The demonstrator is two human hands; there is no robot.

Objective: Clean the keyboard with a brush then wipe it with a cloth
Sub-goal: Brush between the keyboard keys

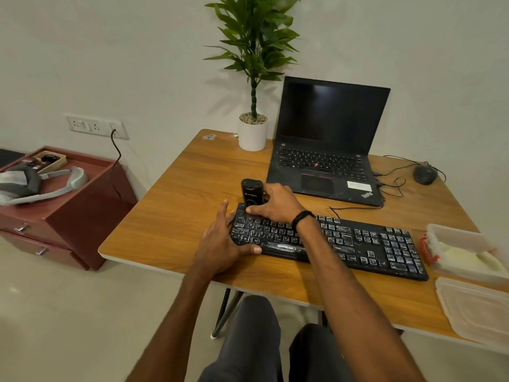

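Observation:
A black keyboard (358, 244) with worn, smudged keys lies across the front of the wooden table (179, 194). My right hand (275, 202) grips a black upright brush tool (252, 193) and presses its lower end onto the keyboard's top left corner. My left hand (224, 241) clasps the keyboard's left end, thumb on the front edge. A pale cloth (462, 257) lies inside a clear plastic box (451, 235) at the right table edge.
An open black laptop (325, 150) stands behind the keyboard, with a potted plant (253, 133) to its left and a mouse (425, 174) with cables to its right. A box lid (476, 312) lies near the front right corner. A red drawer cabinet (66, 216) stands left of the table.

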